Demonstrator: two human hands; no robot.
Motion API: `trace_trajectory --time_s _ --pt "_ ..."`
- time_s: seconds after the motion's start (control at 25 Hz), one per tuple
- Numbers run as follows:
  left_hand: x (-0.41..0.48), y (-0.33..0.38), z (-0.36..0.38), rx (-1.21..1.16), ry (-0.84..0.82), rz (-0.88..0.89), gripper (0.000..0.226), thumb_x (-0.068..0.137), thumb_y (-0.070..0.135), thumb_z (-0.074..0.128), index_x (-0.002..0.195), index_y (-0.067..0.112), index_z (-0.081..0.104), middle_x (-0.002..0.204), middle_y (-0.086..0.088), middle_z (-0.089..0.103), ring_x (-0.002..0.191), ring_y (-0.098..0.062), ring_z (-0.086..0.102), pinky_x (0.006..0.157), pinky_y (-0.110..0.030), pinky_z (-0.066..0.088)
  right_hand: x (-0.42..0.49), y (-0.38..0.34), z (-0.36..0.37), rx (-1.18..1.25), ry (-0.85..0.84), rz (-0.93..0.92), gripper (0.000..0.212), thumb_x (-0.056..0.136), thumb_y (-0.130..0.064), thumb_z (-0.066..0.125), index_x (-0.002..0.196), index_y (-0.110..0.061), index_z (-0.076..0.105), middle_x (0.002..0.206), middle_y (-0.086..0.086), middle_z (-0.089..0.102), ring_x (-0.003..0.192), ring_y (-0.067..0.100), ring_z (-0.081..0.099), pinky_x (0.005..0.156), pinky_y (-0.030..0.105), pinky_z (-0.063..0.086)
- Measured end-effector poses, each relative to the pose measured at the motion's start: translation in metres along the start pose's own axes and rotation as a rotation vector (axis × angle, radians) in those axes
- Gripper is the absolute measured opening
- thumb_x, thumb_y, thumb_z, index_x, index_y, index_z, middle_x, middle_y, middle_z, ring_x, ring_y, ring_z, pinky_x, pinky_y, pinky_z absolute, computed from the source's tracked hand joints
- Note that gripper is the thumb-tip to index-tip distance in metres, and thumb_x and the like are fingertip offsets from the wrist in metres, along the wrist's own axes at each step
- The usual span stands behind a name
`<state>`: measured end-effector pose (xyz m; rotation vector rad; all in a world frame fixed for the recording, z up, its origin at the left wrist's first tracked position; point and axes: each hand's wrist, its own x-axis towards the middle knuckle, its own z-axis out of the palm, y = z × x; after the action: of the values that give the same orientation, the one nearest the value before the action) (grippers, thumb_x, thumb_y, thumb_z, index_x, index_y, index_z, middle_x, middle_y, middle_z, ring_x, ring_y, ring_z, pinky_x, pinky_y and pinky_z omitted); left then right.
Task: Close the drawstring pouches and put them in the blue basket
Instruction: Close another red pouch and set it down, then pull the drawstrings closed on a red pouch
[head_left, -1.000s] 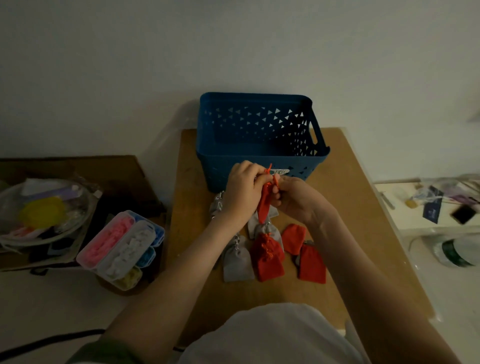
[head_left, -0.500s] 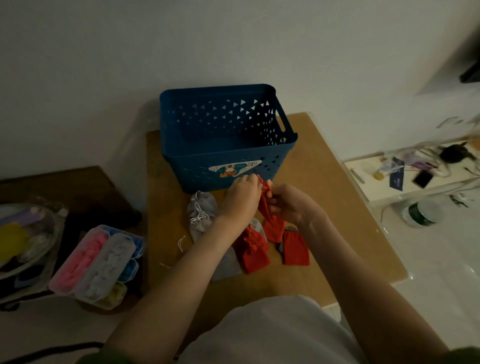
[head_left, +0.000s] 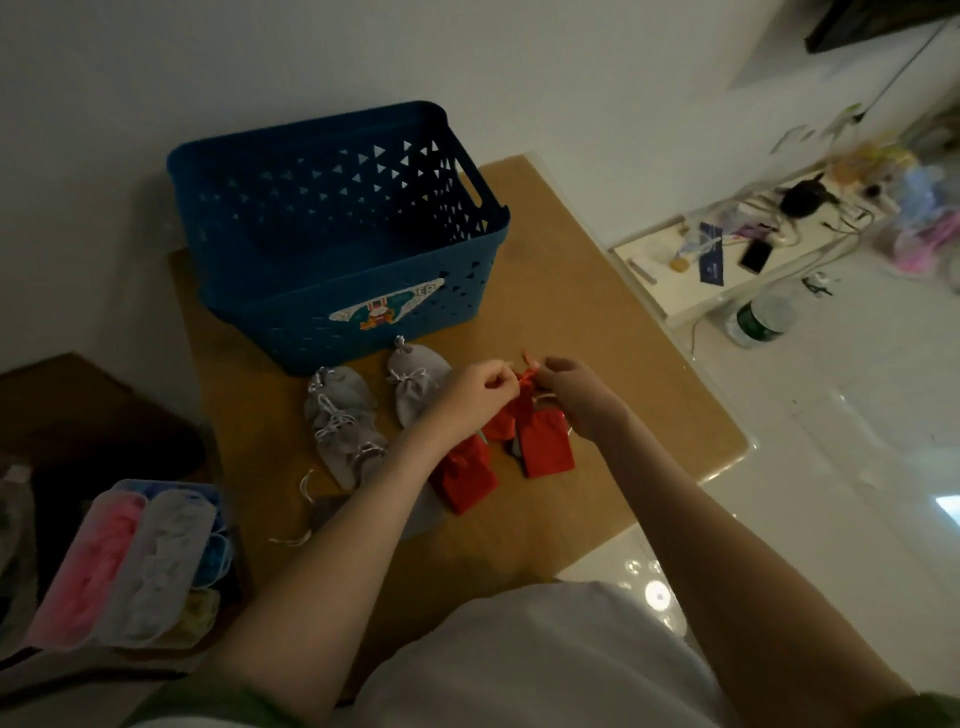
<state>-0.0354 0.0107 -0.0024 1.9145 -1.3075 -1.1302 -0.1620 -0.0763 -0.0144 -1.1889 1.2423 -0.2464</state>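
The person's left hand (head_left: 475, 392) and right hand (head_left: 576, 389) meet low over the brown desk (head_left: 597, 312), a little in front of the blue basket (head_left: 291, 332), which stands at the far side of the desk near the wall. Between the hands is the gathered neck of a red pouch (head_left: 525, 383). The fingers (head_left: 496, 376) of the left hand are curled and pinched together on its red cord from one side. Those of the right hand are curled and pinched on it from the other, and a short end of cord sticks up above the knuckles. Red cloth spreads on the desk under both wrists, and how much of it belongs to the held pouch cannot be told. A second red pouch (head_left: 465, 478) lies flat against the left forearm. To the left of the hands, grey pouches (head_left: 340, 410) with pale cords lie on the desk just in front of the basket's near wall, which bears a sticker (head_left: 387, 307). Another grey one is partly hidden under the left forearm. At the desk's left edge sits a clear compartment box (head_left: 130, 566) with pink, white, blue and yellow contents. Well to the right, a low white shelf (head_left: 691, 306) carries a phone (head_left: 756, 255) and small clutter, with a bottle (head_left: 761, 321) on the floor beside it.
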Motion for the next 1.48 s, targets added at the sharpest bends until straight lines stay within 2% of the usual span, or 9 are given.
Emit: trace_trajectory --time_s 0.08,0.24,0.44,0.64,0.76,1.0,1.2,1.32,1.48 --pt "0.005 -0.008 0.0 -0.056 0.0 -0.035 0.021 0.095 0.028 0.05 0.09 0.011 0.061 0.099 -0.007 0.066 0.098 -0.026 0.06 0.074 -0.033 0.044 0.006 0.004 0.002 -0.066 -0.003 -0.009 0.019 0.1 -0.02 0.048 0.086 -0.011 0.057 0.076 0.006 0.053 0.063 0.014 0.049 0.061 0.03 0.041" --pt "0.01 -0.033 0.005 0.0 -0.093 -0.172 0.019 0.095 0.027 0.05 0.093 0.013 0.062 0.094 -0.007 0.063 0.086 -0.021 0.059 0.072 -0.034 0.048 0.017 0.038 0.003 -0.308 0.069 -0.019 0.022 0.095 -0.009 0.047 0.112 -0.014 0.06 0.1 0.007 0.059 0.095 0.028 0.06 0.081 0.039 0.051" --pt "0.003 -0.064 -0.003 -0.271 -0.035 -0.347 0.016 0.094 0.019 0.05 0.083 0.015 0.06 0.098 -0.005 0.063 0.092 -0.018 0.061 0.084 -0.035 0.055 0.02 0.083 -0.008 -0.735 0.11 0.038 0.056 0.087 -0.007 0.048 0.139 -0.025 0.043 0.139 0.011 0.034 0.129 0.034 0.028 0.106 0.045 0.035" --pt "0.0 -0.071 -0.012 -0.513 0.052 -0.365 0.017 0.093 0.015 0.05 0.078 0.016 0.058 0.091 -0.006 0.066 0.094 -0.025 0.064 0.089 -0.042 0.053 0.021 0.096 0.005 -0.792 0.319 -0.025 0.043 0.084 -0.001 0.045 0.128 -0.003 0.044 0.128 0.018 0.038 0.118 0.036 0.036 0.095 0.043 0.038" --pt "0.006 -0.074 -0.015 -0.265 0.047 -0.338 0.014 0.092 0.02 0.049 0.08 0.017 0.057 0.094 -0.008 0.064 0.092 -0.026 0.063 0.088 -0.046 0.052 0.022 0.097 -0.002 -0.861 0.357 -0.044 0.031 0.086 -0.002 0.046 0.116 -0.004 0.052 0.119 0.017 0.046 0.112 0.035 0.041 0.09 0.04 0.036" --pt "0.028 -0.063 -0.022 0.356 0.179 -0.186 0.012 0.098 0.016 0.043 0.087 0.011 0.044 0.08 -0.005 0.05 0.08 -0.026 0.051 0.063 -0.032 0.034 0.02 0.091 -0.023 -0.7 0.3 -0.068 0.013 0.087 -0.005 0.051 0.095 -0.015 0.054 0.104 0.012 0.058 0.098 0.033 0.055 0.081 0.041 0.043" --pt "0.046 -0.069 -0.023 0.427 0.26 -0.229 0.022 0.101 0.018 0.037 0.11 0.005 0.051 0.115 -0.018 0.054 0.105 -0.03 0.053 0.073 -0.033 0.04 0.015 0.091 -0.031 -0.699 0.129 -0.081 0.027 0.079 0.007 0.056 0.103 -0.004 0.052 0.092 0.008 0.053 0.082 0.023 0.048 0.063 0.029 0.034" --pt "0.042 -0.068 -0.019 0.417 0.282 -0.334 0.04 0.1 0.019 0.04 0.137 0.005 0.034 0.13 -0.019 0.049 0.113 -0.03 0.054 0.082 -0.037 0.048 0.019 0.084 -0.032 -0.611 0.134 -0.088 0.023 0.079 0.008 0.058 0.098 -0.006 0.056 0.089 0.007 0.054 0.082 0.022 0.05 0.065 0.03 0.037" --pt "0.034 -0.053 -0.011 0.402 0.187 -0.146 0.053 0.099 0.023 0.041 0.148 0.027 0.02 0.122 -0.008 0.054 0.105 -0.024 0.057 0.084 -0.041 0.053 0.018 0.072 -0.029 -0.221 0.009 -0.003 0.028 0.083 0.013 0.055 0.08 -0.014 0.052 0.074 0.006 0.051 0.062 0.018 0.048 0.055 0.03 0.038"
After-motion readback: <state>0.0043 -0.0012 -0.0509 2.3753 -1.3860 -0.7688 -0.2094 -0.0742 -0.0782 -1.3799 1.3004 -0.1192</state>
